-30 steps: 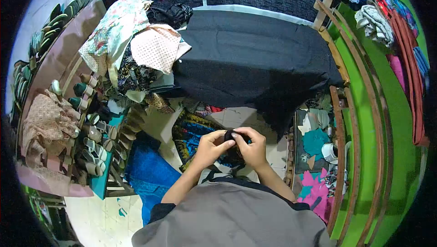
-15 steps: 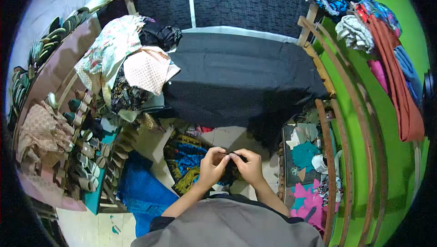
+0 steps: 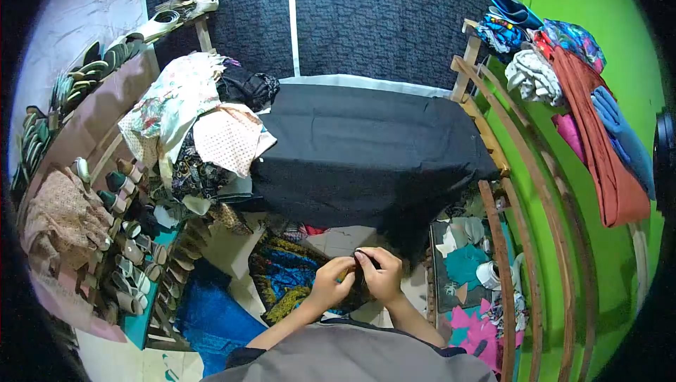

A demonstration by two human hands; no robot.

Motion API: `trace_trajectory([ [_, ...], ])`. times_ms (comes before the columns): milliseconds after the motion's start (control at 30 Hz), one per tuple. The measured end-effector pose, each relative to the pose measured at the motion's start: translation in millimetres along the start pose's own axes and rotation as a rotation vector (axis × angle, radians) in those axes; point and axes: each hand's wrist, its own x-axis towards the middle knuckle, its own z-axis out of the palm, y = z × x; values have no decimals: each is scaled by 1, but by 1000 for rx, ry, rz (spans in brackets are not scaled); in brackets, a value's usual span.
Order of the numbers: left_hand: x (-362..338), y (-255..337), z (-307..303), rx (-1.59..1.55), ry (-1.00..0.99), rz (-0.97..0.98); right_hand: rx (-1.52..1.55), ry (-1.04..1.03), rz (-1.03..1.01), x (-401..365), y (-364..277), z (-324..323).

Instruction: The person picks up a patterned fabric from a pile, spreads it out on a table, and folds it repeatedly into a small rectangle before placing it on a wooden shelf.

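Observation:
Close in front of my body, both hands meet at a small dark strip-like piece [image 3: 360, 253], too small to name for certain. My right hand [image 3: 382, 274] pinches it between thumb and fingers. My left hand [image 3: 334, 282] is closed beside it, fingertips near the same piece; whatever it holds is hidden. Below and behind the hands lies a blue, black and yellow patterned cloth [image 3: 282, 269] on the floor. To its left spreads a bright blue cloth [image 3: 208, 308].
A black-covered table [image 3: 373, 128] stands ahead, with piled fabrics [image 3: 229, 135] at its left. Shoes [image 3: 134, 269] fill a rack on the left. Wooden rails [image 3: 556, 171] run along the green wall, near pink scraps [image 3: 479, 333] and draped cloths [image 3: 598, 149].
My view has tilted up slightly, so the scene sits lower. The right hand has turned, raising the dark piece; the left fingertips have drawn slightly away from it.

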Motion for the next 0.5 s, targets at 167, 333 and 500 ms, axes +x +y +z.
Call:
trace_trajectory([
  [167, 11, 3, -5, -98, 141, 46, 59, -23, -70, 5, 2, 16],
  [333, 10, -3, -16, -29, 72, 22, 54, -66, -87, 7, 2, 22],
  [500, 12, -10, -20, 78, -62, 33, 41, -17, -116, 9, -3, 29],
])
